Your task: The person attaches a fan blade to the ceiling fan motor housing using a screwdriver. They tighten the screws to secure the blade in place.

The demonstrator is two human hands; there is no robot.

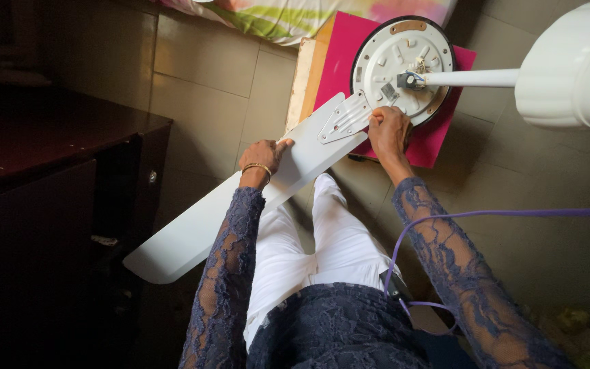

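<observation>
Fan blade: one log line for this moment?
left hand grips fan blade edge | right hand at blade bracket by motor

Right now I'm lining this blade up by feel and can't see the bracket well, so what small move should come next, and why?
Probably nudge the fan blade inward so its metal bracket seats flat on the motor housing. The left hand steadies the blade's edge and the right hand sits at the bracket's tip, which only reaches the housing's rim.
</observation>
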